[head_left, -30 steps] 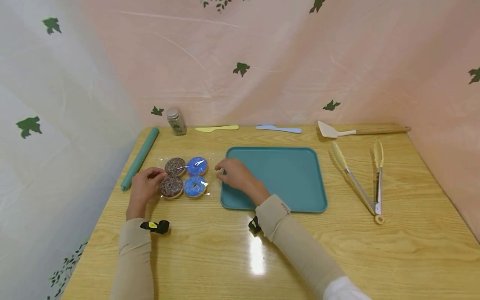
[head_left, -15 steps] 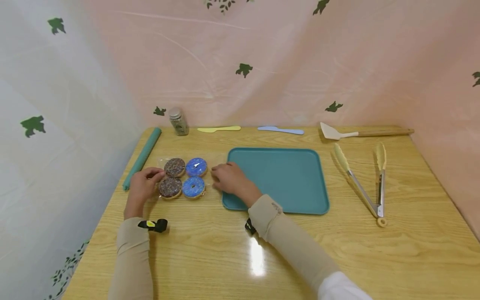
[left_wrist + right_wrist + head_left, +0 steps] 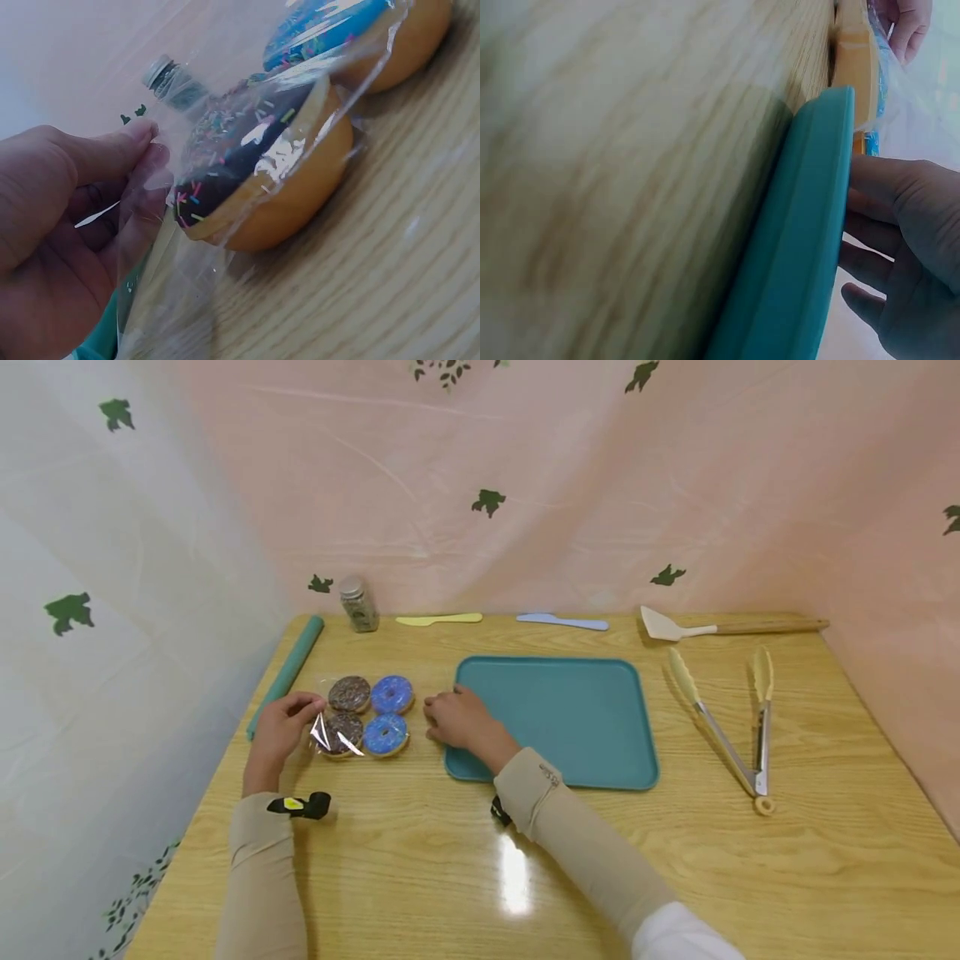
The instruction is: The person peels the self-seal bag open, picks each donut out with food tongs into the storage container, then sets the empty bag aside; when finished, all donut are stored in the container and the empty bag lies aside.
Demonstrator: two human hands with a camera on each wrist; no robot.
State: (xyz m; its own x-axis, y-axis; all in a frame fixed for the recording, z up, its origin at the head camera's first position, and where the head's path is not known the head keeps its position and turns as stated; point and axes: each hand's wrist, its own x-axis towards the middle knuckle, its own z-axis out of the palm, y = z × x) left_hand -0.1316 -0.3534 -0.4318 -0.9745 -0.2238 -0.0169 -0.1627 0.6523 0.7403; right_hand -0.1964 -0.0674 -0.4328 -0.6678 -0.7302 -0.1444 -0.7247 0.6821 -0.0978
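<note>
Glossy, clear plastic film [image 3: 321,733] covers doughnuts [image 3: 349,692] with sprinkle-rough tops. At their three o'clock, the smooth tray [image 3: 558,718] looks like plastic; at its three o'clock, tongs [image 3: 725,747] have shiny metal arms. The worktop [image 3: 420,860] shows glossy wood grain.

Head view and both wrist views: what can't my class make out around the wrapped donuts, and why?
Head view: print on the jar, too small to read.
Left wrist: part of the blue donut, cut by the top edge.
Right wrist: some fingertips of the right hand, hidden behind the tray.
</note>
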